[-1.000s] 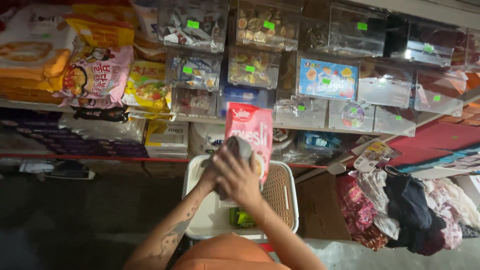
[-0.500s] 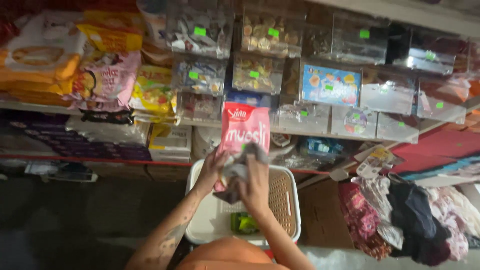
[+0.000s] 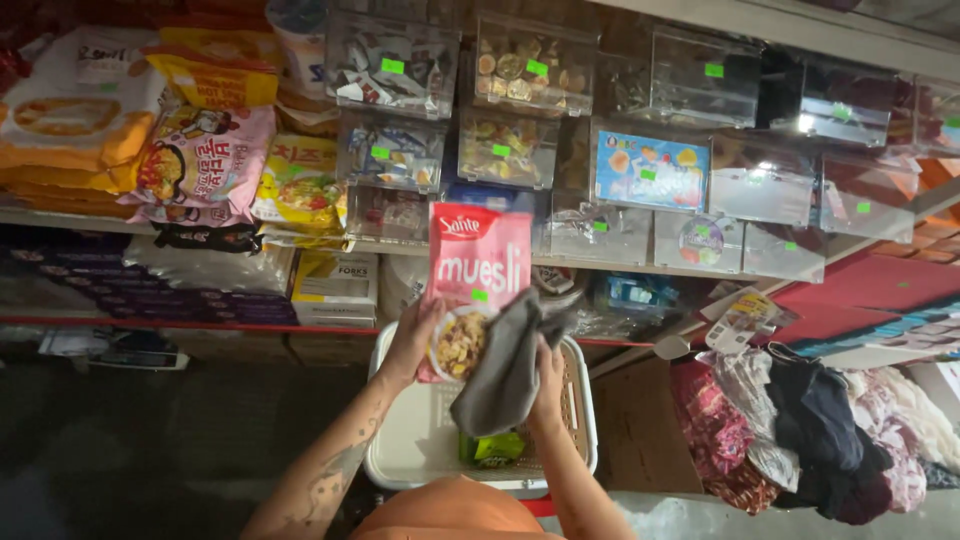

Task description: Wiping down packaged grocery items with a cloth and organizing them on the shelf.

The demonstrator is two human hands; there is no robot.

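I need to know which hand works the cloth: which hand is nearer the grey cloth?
Right. The right hand has its grip on the grey cloth, pressing it against the red cereal bag. The left hand holds the bag's lower left edge, apart from the cloth.

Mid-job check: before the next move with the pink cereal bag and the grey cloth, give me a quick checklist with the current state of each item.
1. Left hand grips the pink plastic cereal bag at its lower left edge: ok.
2. Right hand holds the grey fabric cloth: ok.
3. Cloth touches the bag's front: ok, it covers the lower right part.
4. Bag held upright, front facing the camera: ok.
5. White plastic basket sits directly beneath both hands: ok.
6. Bag's back side clean: cannot tell, hidden from view.
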